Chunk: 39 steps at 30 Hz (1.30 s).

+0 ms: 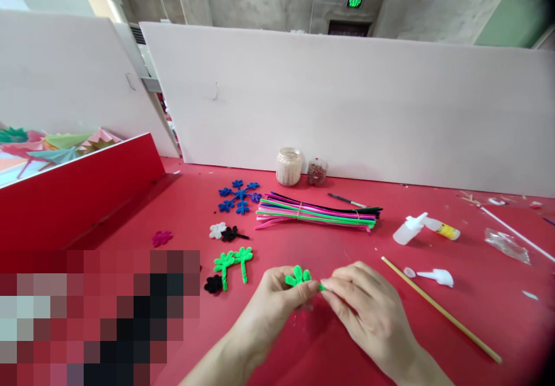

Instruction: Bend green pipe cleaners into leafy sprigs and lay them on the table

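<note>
From where I stand, the left hand (pixel 277 300) has its fingers pinched around a green fuzzy flower (pixel 298 276), petals poking up past the thumb. The right hand (pixel 376 308) grips the flower's short stem between thumb and fingertips. The left seems to steady the head so that the right can work the stem without the petals slipping. The flower is up between both hands, near the front of the red table (pixel 329 250), probably for a close view.

Two more green flowers (pixel 234 259) lie to the left, touching or nearly so, apparently laid aside with their stems on. A blue flower cluster (pixel 240 195) sits farther back. The bundle of fuzzy stems (pixel 318 212) is banded, likely to stop it scattering, and lies just beyond the hands, within easy reach. A wooden stick (pixel 442 310) rests at the right, alongside the right hand.
</note>
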Tool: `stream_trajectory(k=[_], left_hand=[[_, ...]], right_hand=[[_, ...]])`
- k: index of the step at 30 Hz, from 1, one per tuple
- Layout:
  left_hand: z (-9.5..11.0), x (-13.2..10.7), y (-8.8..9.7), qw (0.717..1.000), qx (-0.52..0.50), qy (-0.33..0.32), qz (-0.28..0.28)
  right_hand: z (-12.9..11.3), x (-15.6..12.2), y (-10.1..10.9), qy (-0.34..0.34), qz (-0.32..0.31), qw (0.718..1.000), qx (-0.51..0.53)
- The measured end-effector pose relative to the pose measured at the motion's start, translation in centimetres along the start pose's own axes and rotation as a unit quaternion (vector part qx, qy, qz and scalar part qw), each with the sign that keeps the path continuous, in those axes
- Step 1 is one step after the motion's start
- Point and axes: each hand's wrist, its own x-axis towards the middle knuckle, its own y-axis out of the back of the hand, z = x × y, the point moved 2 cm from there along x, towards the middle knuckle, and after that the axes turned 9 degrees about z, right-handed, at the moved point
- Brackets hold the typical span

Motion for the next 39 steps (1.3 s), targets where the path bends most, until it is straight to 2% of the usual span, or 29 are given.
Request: stream_trajectory(k=[3, 5, 8, 10, 14, 18, 21, 23, 24, 25, 26, 27, 30, 31, 33, 34, 36, 39], left_hand=[[0.1, 0.0, 0.1, 1.000, -0.004, 0.008, 0.000], [0.3, -0.1, 0.1, 1.000, -0.002, -0.004, 0.011], [0.5, -0.1, 0.1, 0.999, 0.001, -0.022, 0.025], [0.6, -0.2, 0.1, 0.999, 0.008, -0.032, 0.027], [0.7, -0.1, 0.2, 0.998, 0.035, -0.048, 0.021], [1.0, 0.0, 0.3, 0.997, 0.052, -0.053, 0.009], [1.3, 0.0, 0.5, 0.993, 0.079, -0.082, -0.007], [1.5, 0.0, 0.5, 0.990, 0.096, -0.097, -0.019], [1.6, 0.0, 0.6, 0.990, 0.099, -0.099, -0.023], [1.6, 0.0, 0.6, 0.990, 0.098, -0.096, -0.024], [1.6, 0.1, 0.6, 0.991, 0.095, -0.089, -0.022], [1.6, 0.1, 0.6, 0.993, 0.088, -0.077, -0.016], [1.2, 0.3, 0.7, 0.998, 0.059, -0.031, 0.010], [1.0, 0.4, 0.7, 0.999, 0.048, -0.018, 0.014], [0.7, 0.5, 0.7, 1.000, 0.029, 0.002, 0.007], [0.6, 0.5, 0.7, 1.000, 0.023, 0.009, -0.004], [0.4, 0.5, 0.8, 0.999, 0.010, 0.019, -0.025], [0.5, 0.4, 0.9, 0.998, -0.016, 0.029, -0.049]], right_hand=[[-0.1, 0.2, 0.0, 0.018, 0.001, 1.000, -0.004], [-0.3, 0.2, 0.0, -0.014, -0.010, 0.999, 0.032], [-0.6, 0.2, -0.3, -0.140, -0.030, 0.982, 0.120], [-0.7, -0.1, -0.6, -0.244, -0.053, 0.951, 0.179], [-0.9, -0.8, -1.5, -0.411, -0.099, 0.853, 0.307], [-1.1, -1.3, -2.1, -0.534, -0.064, 0.722, 0.435], [-1.6, -1.2, -2.2, -0.593, -0.042, 0.621, 0.510], [-1.8, -1.0, -2.2, -0.615, -0.037, 0.578, 0.536], [-1.8, -1.0, -2.3, -0.620, -0.038, 0.569, 0.539], [-1.7, -0.9, -2.3, -0.618, -0.042, 0.574, 0.536], [-1.7, -0.9, -2.2, -0.607, -0.049, 0.595, 0.524], [-1.6, -0.8, -2.2, -0.585, -0.058, 0.635, 0.501], [-1.4, -0.6, -1.6, -0.461, -0.091, 0.800, 0.373], [-1.4, -0.5, -1.4, -0.413, -0.098, 0.846, 0.323], [-1.3, -0.3, -1.0, -0.336, -0.106, 0.903, 0.246], [-1.3, -0.2, -0.8, -0.312, -0.112, 0.916, 0.225], [-1.3, -0.1, -0.7, -0.291, -0.131, 0.920, 0.228], [-1.1, -0.2, -1.1, -0.321, -0.147, 0.880, 0.318]])
